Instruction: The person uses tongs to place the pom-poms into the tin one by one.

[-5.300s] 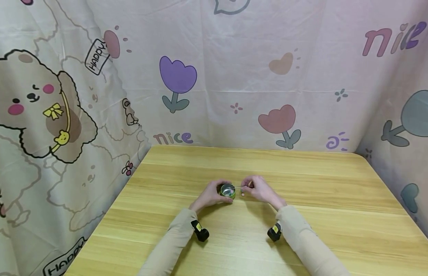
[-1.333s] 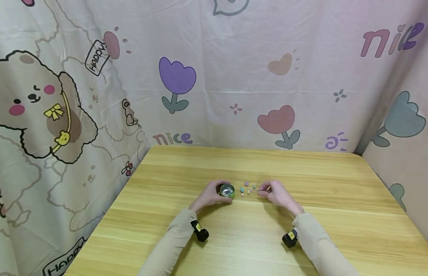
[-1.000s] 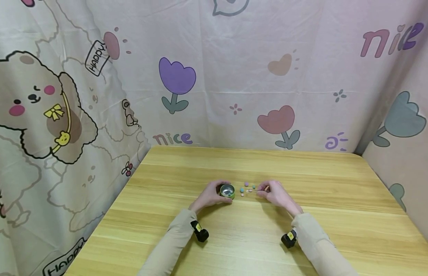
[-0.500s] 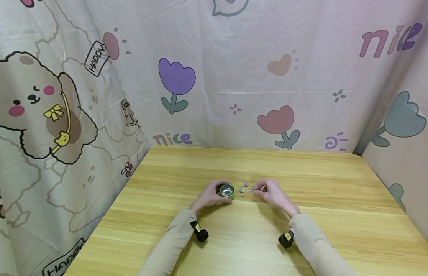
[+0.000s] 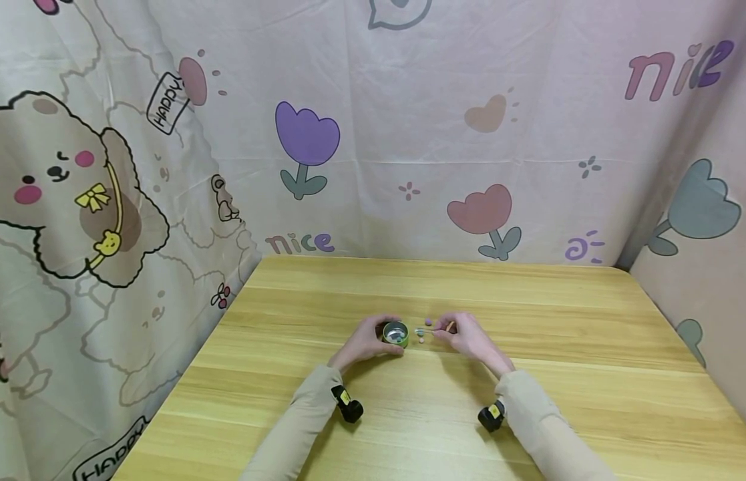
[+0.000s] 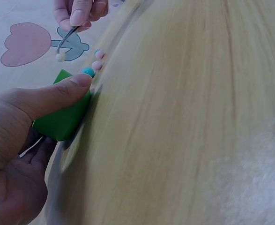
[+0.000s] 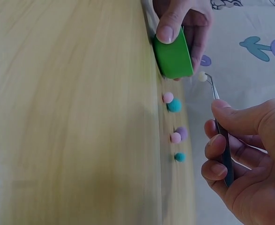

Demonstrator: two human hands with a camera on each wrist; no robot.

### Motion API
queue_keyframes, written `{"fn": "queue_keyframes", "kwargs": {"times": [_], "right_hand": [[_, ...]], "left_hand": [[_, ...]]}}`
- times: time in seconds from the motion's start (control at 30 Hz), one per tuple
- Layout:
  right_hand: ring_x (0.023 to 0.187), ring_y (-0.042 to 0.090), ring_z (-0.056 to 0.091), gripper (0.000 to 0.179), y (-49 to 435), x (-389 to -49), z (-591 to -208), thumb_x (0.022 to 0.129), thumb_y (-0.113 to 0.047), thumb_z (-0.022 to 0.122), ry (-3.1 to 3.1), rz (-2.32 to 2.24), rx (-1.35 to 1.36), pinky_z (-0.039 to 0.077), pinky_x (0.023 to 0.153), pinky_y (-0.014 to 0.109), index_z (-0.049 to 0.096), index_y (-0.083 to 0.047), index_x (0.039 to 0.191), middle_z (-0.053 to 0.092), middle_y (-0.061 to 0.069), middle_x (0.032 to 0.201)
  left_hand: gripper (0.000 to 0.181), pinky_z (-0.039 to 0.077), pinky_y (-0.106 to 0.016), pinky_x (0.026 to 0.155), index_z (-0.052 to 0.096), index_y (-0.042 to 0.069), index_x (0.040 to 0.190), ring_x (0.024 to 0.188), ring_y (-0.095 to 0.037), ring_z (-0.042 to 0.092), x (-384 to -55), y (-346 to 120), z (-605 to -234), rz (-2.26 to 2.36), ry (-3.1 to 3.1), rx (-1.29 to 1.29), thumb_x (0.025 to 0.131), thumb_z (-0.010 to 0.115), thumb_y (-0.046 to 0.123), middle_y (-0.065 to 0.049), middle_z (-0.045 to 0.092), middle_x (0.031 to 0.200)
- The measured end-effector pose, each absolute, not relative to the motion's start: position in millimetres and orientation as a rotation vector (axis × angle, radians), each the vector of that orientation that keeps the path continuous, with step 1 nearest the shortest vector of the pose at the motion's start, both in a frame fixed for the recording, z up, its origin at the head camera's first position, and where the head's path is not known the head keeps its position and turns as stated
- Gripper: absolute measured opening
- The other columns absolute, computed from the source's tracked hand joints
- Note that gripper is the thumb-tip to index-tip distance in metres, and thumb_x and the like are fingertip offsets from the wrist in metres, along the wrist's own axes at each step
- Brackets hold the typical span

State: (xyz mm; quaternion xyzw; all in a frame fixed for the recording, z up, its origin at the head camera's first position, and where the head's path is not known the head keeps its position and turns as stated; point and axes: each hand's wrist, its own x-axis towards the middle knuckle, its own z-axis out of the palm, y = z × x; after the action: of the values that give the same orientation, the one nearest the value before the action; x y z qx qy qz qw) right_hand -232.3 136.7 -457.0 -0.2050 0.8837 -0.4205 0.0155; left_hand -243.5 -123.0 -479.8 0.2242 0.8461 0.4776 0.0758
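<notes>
In the head view my left hand (image 5: 366, 339) grips a small round green tin (image 5: 395, 344), thumb on its near side and fingers behind. The tin stands upright, its mouth upward and its inside shiny, with small pale bits visible in it. My right hand (image 7: 249, 150) pinches dark-handled tweezers (image 7: 225, 145) between thumb and fingers. The bent metal tips hold a cream ball (image 7: 202, 76), raised above the table and just right of the tin. Below lie a pink ball (image 7: 168, 97) and a teal ball (image 7: 174, 105), close beside the tin.
Farther right on the wooden table (image 5: 360, 427) lie a purple ball (image 7: 181, 133), a second pink ball (image 7: 175, 138) and a smaller teal ball (image 7: 180, 157). A printed cloth (image 5: 397, 93) hangs behind the table and along both sides.
About five seconds ago the tweezers reached over the tin; they then moved right to the balls. Over the last second my right hand has come left with the cream ball. The left hand stays put.
</notes>
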Motion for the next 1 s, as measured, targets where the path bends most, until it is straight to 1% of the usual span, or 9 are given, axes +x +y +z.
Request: {"fn": "queue_keyframes", "kwargs": {"times": [0.13, 0.23, 0.33, 0.4, 0.5, 0.63, 0.73, 0.9, 1.0], "right_hand": [[0.059, 0.006, 0.051, 0.006, 132.3, -233.3, -456.0, 0.092, -0.007, 0.069, 2.739, -1.321, -0.642, 0.041, 0.049, 0.016, 0.070, -0.004, 0.087, 0.075, 0.014, 0.089], [0.062, 0.008, 0.054, 0.006, 129.2, -234.3, -455.5, 0.092, -0.007, 0.069, 2.727, -1.328, -0.641, 0.043, 0.050, 0.017, 0.070, -0.003, 0.087, 0.076, 0.020, 0.103], [0.066, 0.010, 0.057, 0.005, 126.4, -235.2, -455.1, 0.092, -0.007, 0.069, 2.713, -1.336, -0.631, 0.046, 0.053, 0.018, 0.071, -0.002, 0.090, 0.074, 0.022, 0.114], [0.068, 0.012, 0.058, 0.006, 124.8, -235.5, -454.9, 0.092, -0.007, 0.069, 2.707, -1.334, -0.633, 0.046, 0.053, 0.018, 0.072, -0.002, 0.093, 0.075, 0.022, 0.111], [0.068, 0.015, 0.059, 0.007, 122.9, -235.4, -453.7, 0.092, -0.007, 0.069, 2.689, -1.337, -0.640, 0.046, 0.053, 0.018, 0.072, -0.001, 0.095, 0.075, 0.018, 0.098], [0.066, 0.015, 0.059, 0.006, 120.2, -235.0, -453.3, 0.092, -0.005, 0.068, 2.679, -1.329, -0.669, 0.045, 0.052, 0.017, 0.071, -0.001, 0.094, 0.072, 0.015, 0.088], [0.064, 0.014, 0.058, 0.005, 118.0, -235.5, -454.7, 0.092, -0.004, 0.068, 2.679, -1.329, -0.678, 0.043, 0.051, 0.017, 0.071, -0.001, 0.092, 0.072, 0.015, 0.086], [0.063, 0.012, 0.056, 0.005, 116.2, -237.3, -457.0, 0.092, -0.004, 0.068, 2.676, -1.330, -0.675, 0.042, 0.051, 0.017, 0.071, 0.000, 0.091, 0.072, 0.014, 0.085], [0.064, 0.012, 0.057, 0.006, 115.4, -238.1, -457.6, 0.092, -0.003, 0.068, 2.669, -1.334, -0.683, 0.043, 0.051, 0.017, 0.071, 0.000, 0.090, 0.073, 0.014, 0.085]], "left_hand": [[0.069, 0.054, -0.046, 0.102, 0.057, -0.003, 0.135, 0.115, -0.035, 0.065, -243.5, -123.0, -479.6, 1.439, 2.531, 0.673, 0.075, 0.088, 0.009, -0.022, 0.065, 0.127], [0.069, 0.054, -0.047, 0.103, 0.056, -0.003, 0.135, 0.115, -0.035, 0.065, -243.6, -122.8, -479.7, 1.445, 2.525, 0.671, 0.075, 0.088, 0.008, -0.022, 0.065, 0.128], [0.068, 0.054, -0.047, 0.103, 0.056, -0.004, 0.134, 0.115, -0.035, 0.065, -243.8, -122.8, -480.0, 1.452, 2.523, 0.676, 0.075, 0.088, 0.008, -0.022, 0.065, 0.128], [0.068, 0.054, -0.047, 0.103, 0.057, -0.004, 0.134, 0.115, -0.035, 0.065, -243.9, -122.8, -480.1, 1.454, 2.523, 0.683, 0.074, 0.088, 0.008, -0.022, 0.065, 0.127], [0.068, 0.055, -0.047, 0.102, 0.057, -0.004, 0.134, 0.114, -0.034, 0.065, -243.9, -122.7, -480.1, 1.456, 2.521, 0.687, 0.074, 0.088, 0.007, -0.022, 0.066, 0.126], [0.067, 0.055, -0.047, 0.102, 0.057, -0.005, 0.134, 0.113, -0.034, 0.066, -243.9, -122.4, -480.5, 1.460, 2.514, 0.687, 0.075, 0.087, 0.007, -0.022, 0.066, 0.126], [0.066, 0.054, -0.048, 0.102, 0.056, -0.006, 0.134, 0.113, -0.036, 0.065, -243.7, -121.1, -481.2, 1.461, 2.520, 0.691, 0.076, 0.086, 0.004, -0.024, 0.065, 0.126], [0.065, 0.052, -0.056, 0.102, 0.052, -0.013, 0.134, 0.114, -0.045, 0.062, -244.7, -119.6, -482.7, 1.472, 2.505, 0.696, 0.077, 0.082, -0.003, -0.031, 0.062, 0.127], [0.066, 0.051, -0.057, 0.102, 0.052, -0.012, 0.135, 0.115, -0.045, 0.062, -245.4, -120.9, -484.1, 1.483, 2.490, 0.698, 0.078, 0.082, -0.002, -0.031, 0.061, 0.128]]}}
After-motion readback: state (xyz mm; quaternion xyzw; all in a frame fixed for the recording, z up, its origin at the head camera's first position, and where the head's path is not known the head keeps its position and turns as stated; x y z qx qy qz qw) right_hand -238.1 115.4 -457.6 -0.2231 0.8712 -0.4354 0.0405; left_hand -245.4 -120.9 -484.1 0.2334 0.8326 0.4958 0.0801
